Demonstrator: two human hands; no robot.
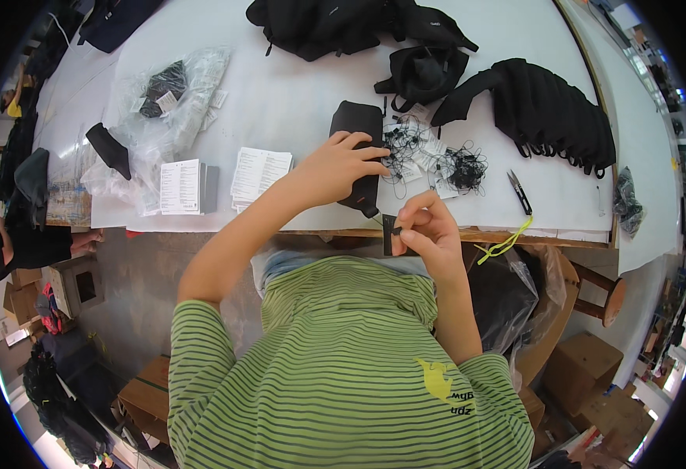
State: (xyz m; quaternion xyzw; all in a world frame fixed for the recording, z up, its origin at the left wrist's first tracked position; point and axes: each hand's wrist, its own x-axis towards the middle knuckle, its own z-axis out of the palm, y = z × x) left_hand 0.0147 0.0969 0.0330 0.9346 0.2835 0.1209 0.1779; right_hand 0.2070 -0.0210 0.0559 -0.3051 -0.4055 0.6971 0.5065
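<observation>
A black fabric pouch lies lengthwise on the white table in front of me. My left hand rests on it, fingers spread over its upper side. At the table's front edge my right hand pinches a small black hang tag between thumb and fingers. The tag is just below the pouch's near end; a thin cord seems to run between them, too fine to be sure. Right of the pouch sits a tangle of black tag strings with white labels among them.
Scissors with a yellow ribbon lie right. Behind are black bags and a row of black pouches. To the left stand white printed card stacks and clear plastic bags. A wooden stool and cartons are below right.
</observation>
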